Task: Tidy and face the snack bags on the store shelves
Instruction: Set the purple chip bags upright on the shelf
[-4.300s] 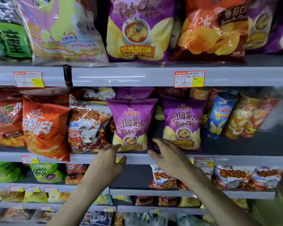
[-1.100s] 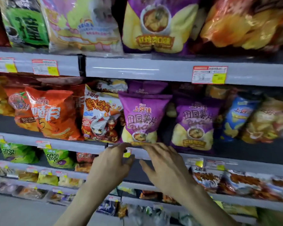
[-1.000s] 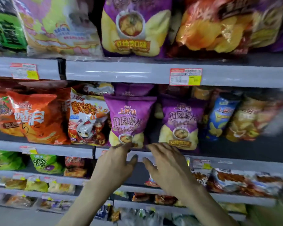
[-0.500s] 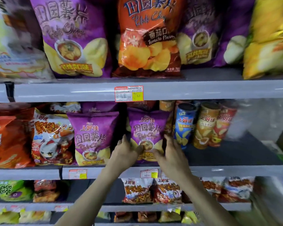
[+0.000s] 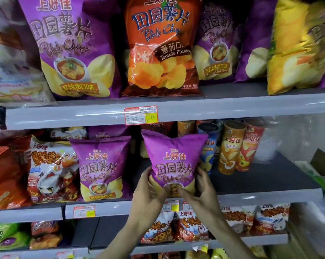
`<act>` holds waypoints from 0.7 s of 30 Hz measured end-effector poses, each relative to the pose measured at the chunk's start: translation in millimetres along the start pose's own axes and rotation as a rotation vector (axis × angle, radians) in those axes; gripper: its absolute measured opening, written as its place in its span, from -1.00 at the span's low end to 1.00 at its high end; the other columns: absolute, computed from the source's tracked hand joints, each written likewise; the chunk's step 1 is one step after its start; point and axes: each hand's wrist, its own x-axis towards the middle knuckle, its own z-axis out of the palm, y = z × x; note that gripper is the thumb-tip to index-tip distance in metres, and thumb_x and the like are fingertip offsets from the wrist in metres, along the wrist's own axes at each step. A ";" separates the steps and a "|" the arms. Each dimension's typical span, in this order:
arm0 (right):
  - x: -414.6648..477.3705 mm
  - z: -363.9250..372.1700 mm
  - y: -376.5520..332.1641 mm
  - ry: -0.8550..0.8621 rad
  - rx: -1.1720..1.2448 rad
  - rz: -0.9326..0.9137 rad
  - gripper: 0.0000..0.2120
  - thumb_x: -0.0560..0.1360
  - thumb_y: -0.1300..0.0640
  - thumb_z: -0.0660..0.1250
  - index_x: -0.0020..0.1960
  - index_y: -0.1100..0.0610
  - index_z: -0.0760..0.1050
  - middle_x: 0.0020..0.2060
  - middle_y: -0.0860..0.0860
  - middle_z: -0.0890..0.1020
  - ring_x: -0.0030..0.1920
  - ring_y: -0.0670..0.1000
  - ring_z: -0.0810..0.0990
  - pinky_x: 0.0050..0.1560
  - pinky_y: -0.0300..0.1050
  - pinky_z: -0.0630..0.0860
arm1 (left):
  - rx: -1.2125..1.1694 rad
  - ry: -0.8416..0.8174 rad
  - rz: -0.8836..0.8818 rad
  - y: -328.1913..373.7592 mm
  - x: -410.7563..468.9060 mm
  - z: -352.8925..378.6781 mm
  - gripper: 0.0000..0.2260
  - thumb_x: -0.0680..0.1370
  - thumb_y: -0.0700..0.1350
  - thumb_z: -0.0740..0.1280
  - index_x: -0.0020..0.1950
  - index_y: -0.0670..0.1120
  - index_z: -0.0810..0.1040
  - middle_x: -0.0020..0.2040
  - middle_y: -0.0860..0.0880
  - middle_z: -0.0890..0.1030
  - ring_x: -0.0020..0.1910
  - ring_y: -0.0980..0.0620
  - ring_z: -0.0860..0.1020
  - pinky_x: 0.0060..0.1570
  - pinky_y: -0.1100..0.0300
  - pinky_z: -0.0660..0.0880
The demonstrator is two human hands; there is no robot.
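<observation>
A small purple potato chip bag (image 5: 173,157) stands upright at the front of the middle shelf (image 5: 260,196), label facing me. My left hand (image 5: 148,193) grips its lower left side and my right hand (image 5: 201,189) grips its lower right side, thumbs across the bottom front. A second, matching purple bag (image 5: 100,167) stands to its left, apart from it. Further left are a white and red snack bag (image 5: 52,171) and an orange bag (image 5: 5,176).
Chip canisters (image 5: 230,146) stand right of the held bag, with bare dark shelf in front of and beside them. Large purple (image 5: 70,43) and orange (image 5: 161,45) chip bags fill the upper shelf. Small snack bags (image 5: 191,227) line the lower shelf. Price tags (image 5: 141,114) hang on shelf edges.
My hands moved from the shelf edge up onto the right purple bag and took hold of it; it now sits further forward and more upright. The view shifted right and up.
</observation>
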 end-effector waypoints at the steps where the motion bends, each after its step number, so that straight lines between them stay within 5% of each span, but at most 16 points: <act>1: -9.2 -5.1 -0.7 0.021 0.005 -0.010 -0.23 0.47 0.22 0.58 0.52 -0.15 0.29 0.35 -0.20 0.61 0.37 -0.13 0.57 0.40 0.05 0.53 | -0.010 -0.026 0.039 -0.4 -9.1 1.6 -0.40 0.56 0.10 0.51 0.53 0.15 0.36 0.25 0.16 0.65 0.16 0.25 0.64 0.06 0.25 0.61; 3: -27.0 -16.4 -7.2 0.059 -0.023 -0.034 -0.22 0.46 0.13 0.59 0.49 -0.25 0.26 0.35 -0.27 0.58 0.38 -0.17 0.55 0.41 0.06 0.51 | 0.005 -0.075 0.115 4.6 -25.3 3.4 -0.41 0.59 0.04 0.51 0.56 0.17 0.33 0.35 0.18 0.60 0.31 0.21 0.58 0.22 0.17 0.57; 8: -56.1 -49.5 -43.3 0.154 -0.106 -0.152 -0.25 0.42 0.06 0.58 0.45 -0.33 0.29 0.35 -0.30 0.56 0.38 -0.20 0.52 0.31 -0.31 0.51 | 0.081 -0.128 0.322 36.0 -39.8 8.0 -0.41 0.60 0.01 0.47 0.58 0.12 0.31 0.41 0.18 0.54 0.42 0.09 0.52 0.35 0.08 0.51; 12: -64.4 -76.7 -85.9 0.219 -0.118 -0.279 -0.24 0.43 0.13 0.58 0.48 -0.27 0.31 0.40 -0.17 0.57 0.43 -0.09 0.52 0.40 -0.08 0.51 | 0.071 -0.109 0.493 80.2 -32.0 16.9 -0.41 0.58 -0.07 0.51 0.56 0.06 0.35 0.41 0.12 0.54 0.44 0.00 0.51 0.36 0.00 0.50; 17: -61.2 -106.4 -157.6 0.275 -0.062 -0.472 -0.23 0.44 0.34 0.53 0.51 -0.08 0.31 0.34 -0.07 0.63 0.36 -0.06 0.58 0.30 -0.22 0.52 | -0.001 -0.006 0.741 155.6 -18.4 21.8 -0.39 0.53 -0.07 0.57 0.52 0.08 0.40 0.40 0.10 0.56 0.39 0.01 0.56 0.30 0.27 0.46; 21: -45.1 -120.0 -213.7 0.295 -0.043 -0.624 -0.26 0.46 0.40 0.50 0.47 -0.09 0.33 0.27 -0.06 0.66 0.31 -0.07 0.62 0.24 -0.30 0.53 | -0.021 0.114 0.907 214.2 -2.6 16.6 -0.35 0.51 -0.05 0.51 0.51 0.25 0.31 0.38 0.12 0.56 0.34 0.09 0.57 0.27 0.29 0.47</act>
